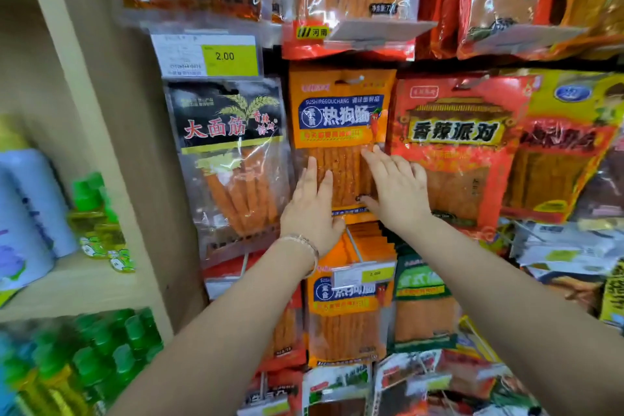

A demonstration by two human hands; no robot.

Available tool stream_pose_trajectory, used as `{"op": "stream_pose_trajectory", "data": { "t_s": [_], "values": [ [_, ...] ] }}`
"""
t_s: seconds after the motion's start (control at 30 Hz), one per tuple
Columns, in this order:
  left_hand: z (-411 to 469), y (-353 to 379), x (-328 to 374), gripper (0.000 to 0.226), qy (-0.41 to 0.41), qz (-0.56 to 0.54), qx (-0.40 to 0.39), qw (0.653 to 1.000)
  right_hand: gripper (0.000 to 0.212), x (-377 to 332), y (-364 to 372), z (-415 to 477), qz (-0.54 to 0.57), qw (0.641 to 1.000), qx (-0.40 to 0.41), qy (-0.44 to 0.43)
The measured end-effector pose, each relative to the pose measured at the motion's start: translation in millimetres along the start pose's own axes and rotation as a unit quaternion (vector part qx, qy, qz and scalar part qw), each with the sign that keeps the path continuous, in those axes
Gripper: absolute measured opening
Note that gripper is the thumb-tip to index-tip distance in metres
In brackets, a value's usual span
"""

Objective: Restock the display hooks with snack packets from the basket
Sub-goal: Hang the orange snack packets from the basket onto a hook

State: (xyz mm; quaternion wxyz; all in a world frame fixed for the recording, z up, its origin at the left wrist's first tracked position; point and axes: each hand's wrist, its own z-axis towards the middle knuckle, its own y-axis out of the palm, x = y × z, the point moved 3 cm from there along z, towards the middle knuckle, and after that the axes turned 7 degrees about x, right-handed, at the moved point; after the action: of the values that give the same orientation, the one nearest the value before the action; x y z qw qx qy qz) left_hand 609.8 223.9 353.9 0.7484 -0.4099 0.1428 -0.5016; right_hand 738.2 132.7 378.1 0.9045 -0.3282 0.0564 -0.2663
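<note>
An orange snack packet [341,118] with a blue label hangs on a display hook [353,79] in the middle of the wall. My left hand [312,209] lies flat on its lower left part, fingers straight. My right hand [393,189] presses flat on its lower right part, fingers spread and overlapping the red packet [452,132] beside it. Below hangs a full row of the same orange packets [344,314] behind a price tag [364,272]. The basket is out of view.
A black packet [229,145] hangs to the left under a yellow 2.00 price tag [206,56]. More packets fill the rows above and to the right. A beige shelf unit [101,132] on the left holds green-capped bottles [98,219].
</note>
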Motion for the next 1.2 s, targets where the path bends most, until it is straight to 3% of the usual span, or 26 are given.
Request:
{"op": "stream_pose_trajectory", "data": {
  "t_s": [0.1,0.23,0.33,0.43,0.57,0.73,0.83,0.93,1.0,1.2],
  "values": [
    [-5.4,-7.6,2.4,0.081,0.002,-0.023,-0.019,1.0,0.089,-1.3,-11.2,-1.5,0.003,0.999,-0.039,0.017],
    [-20.1,-28.7,4.4,0.069,-0.003,-0.08,-0.053,0.995,0.059,-6.4,-39.3,-13.4,0.061,0.993,-0.088,0.053],
    [-51.6,-50.2,5.4,0.05,-0.004,-0.155,-0.01,0.988,0.042,-16.5,-60.5,-41.6,0.157,0.983,-0.064,0.074],
    [-115.1,-62.2,-1.8,0.03,-0.017,-0.2,0.021,0.979,0.03,-34.5,-72.8,-91.5,0.282,0.952,-0.06,0.106],
    [-237.6,-46.6,-32.0,0.025,-0.142,-0.2,-0.069,0.967,0.017,-73.9,-67.2,-184.6,0.388,0.894,-0.156,0.16],
    [-400.7,-30.4,-81.2,0.025,-0.319,-0.149,-0.215,0.911,0.025,-147.3,-58.1,-298.8,0.438,0.833,-0.288,0.175],
    [-487.4,-41.2,-112.8,0.015,-0.401,-0.143,-0.237,0.874,0.033,-208.2,-52.4,-360.5,0.444,0.79,-0.391,0.161],
    [-560.4,-53.0,-157.1,0.017,-0.482,-0.102,-0.301,0.817,0.042,-281.5,-48.4,-416.1,0.426,0.752,-0.493,0.1],
    [-598.7,-65.2,-191.9,0.021,-0.537,-0.082,-0.303,0.783,0.046,-332.7,-43.2,-444.9,0.421,0.722,-0.547,0.047],
    [-669.1,-83.8,-297.5,0.036,-0.56,-0.074,-0.355,0.745,0.045,-467.7,-3.6,-492.7,0.371,0.663,-0.65,0.01]
  ]
}}
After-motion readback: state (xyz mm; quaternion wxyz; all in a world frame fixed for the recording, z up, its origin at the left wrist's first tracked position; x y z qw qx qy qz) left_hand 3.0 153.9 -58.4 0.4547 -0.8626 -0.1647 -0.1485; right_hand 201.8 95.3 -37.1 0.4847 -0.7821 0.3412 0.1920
